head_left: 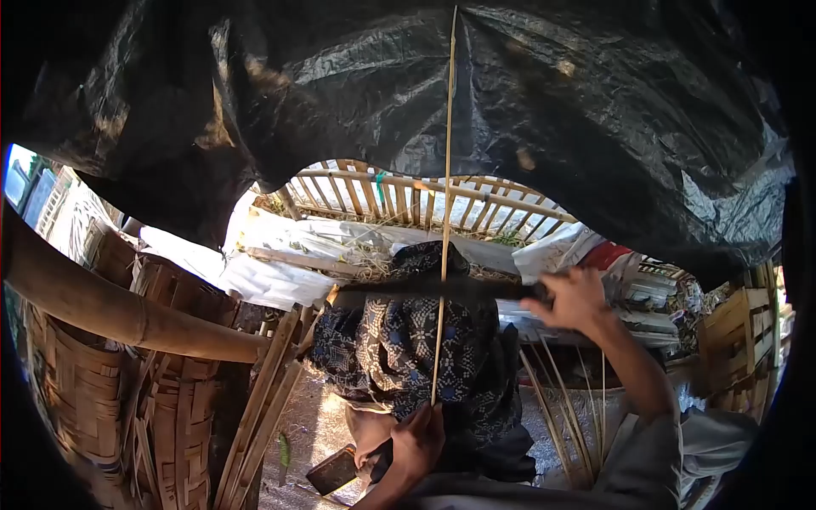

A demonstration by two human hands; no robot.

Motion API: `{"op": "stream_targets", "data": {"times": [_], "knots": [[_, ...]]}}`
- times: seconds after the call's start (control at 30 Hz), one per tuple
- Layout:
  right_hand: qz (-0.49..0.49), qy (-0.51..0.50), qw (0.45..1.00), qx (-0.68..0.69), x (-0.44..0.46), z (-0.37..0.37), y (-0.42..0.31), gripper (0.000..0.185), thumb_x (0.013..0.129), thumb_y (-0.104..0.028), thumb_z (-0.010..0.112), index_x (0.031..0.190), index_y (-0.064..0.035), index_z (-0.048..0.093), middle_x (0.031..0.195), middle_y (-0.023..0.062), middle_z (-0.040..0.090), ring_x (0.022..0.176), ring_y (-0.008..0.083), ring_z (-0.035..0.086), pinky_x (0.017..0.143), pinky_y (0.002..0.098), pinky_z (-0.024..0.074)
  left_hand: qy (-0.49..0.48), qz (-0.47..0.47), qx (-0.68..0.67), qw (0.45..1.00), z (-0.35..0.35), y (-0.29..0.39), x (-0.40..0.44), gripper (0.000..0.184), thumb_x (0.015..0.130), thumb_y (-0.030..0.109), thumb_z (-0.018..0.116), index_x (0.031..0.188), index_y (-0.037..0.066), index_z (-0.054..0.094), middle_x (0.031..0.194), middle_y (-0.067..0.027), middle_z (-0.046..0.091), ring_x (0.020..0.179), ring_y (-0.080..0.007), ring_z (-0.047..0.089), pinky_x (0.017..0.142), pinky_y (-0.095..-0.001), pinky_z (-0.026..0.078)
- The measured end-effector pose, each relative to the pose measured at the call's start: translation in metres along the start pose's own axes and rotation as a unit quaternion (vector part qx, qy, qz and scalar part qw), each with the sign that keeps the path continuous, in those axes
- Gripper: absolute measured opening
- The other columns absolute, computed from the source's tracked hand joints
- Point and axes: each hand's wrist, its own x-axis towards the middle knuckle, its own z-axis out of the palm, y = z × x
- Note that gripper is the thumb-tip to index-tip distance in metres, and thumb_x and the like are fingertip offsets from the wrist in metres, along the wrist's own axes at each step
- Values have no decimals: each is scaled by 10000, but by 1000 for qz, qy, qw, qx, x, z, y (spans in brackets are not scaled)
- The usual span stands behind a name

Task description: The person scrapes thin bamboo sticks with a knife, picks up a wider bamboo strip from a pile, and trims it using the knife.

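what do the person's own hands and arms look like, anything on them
Both the left hand and the right hand are ungloved. A loose grey sleeve covers the right upper arm, leaving the forearm bare.

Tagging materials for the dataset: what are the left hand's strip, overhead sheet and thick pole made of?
Strip in the left hand: likely split bamboo, unfinished; pale, slender.
Overhead sheet: probably black plastic film, glossy; creases, bright highlights.
Thick pole: bamboo by its look, smooth; ring-like node.
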Motion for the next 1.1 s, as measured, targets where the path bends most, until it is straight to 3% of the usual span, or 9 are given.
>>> {"op": "stream_targets", "data": {"times": [0.07,0.1,0.17,0.37,0.57,0.63,0.7,0.9,1.1], "knots": [[129,20,991,39,12,17,11,415,801,-445,587,832,-34,640,655,139,620,646,325,624,603,422,503,-6,4,21,1000,-3,-3,3,91,791,67,628,804,-19,603,555,-152,544,434,-302,542,374,-350,390],[79,138,987,1,14,1,27,476,817,-475,560,680,-24,623,531,123,577,513,312,599,484,396,489,9,14,-17,1000,19,6,4,91,791,67,628,804,-19,603,555,-152,544,434,-302,542,374,-350,390],[97,80,991,37,11,2,15,494,809,-501,557,713,-23,637,547,115,590,513,294,605,494,381,497,38,29,-16,999,13,3,1,92,783,61,634,800,-24,603,552,-150,544,433,-294,545,373,-346,392],[-122,-3,990,-64,-26,10,-35,610,733,-727,453,744,-156,669,398,20,466,331,123,476,376,289,404,24,32,-10,999,11,0,1,100,779,58,641,822,-24,601,555,-144,547,440,-284,555,375,-341,401],[-62,-79,992,-77,-7,2,-20,604,645,-726,544,712,-134,640,503,39,538,453,193,550,465,330,435,17,20,-15,1000,15,-4,-1,111,788,63,639,826,-34,600,569,-148,552,433,-280,549,374,-335,400],[-92,20,989,-117,4,12,-2,666,760,-736,392,754,-120,645,451,56,525,385,146,508,426,304,413,27,20,-18,999,16,-3,0,114,790,63,638,828,-37,601,570,-149,551,430,-277,547,374,-333,398],[47,-6,998,-32,13,15,4,704,797,-715,347,830,-80,651,507,89,559,460,203,559,475,351,440,39,21,-38,998,17,-2,2,113,793,58,633,828,-45,600,568,-148,549,426,-273,546,373,-332,393],[-172,17,985,-31,-7,34,-37,659,723,-772,390,668,-160,629,321,-26,398,261,98,402,280,280,290,21,38,-25,999,12,6,5,96,797,52,627,834,-33,602,576,-150,554,431,-267,549,375,-327,391],[-99,-76,992,-18,9,33,-18,713,681,-824,353,684,-169,635,386,38,445,343,142,473,369,307,336,48,42,-8,998,11,5,12,88,801,50,623,847,-22,601,590,-150,556,434,-267,544,376,-331,384]]}}
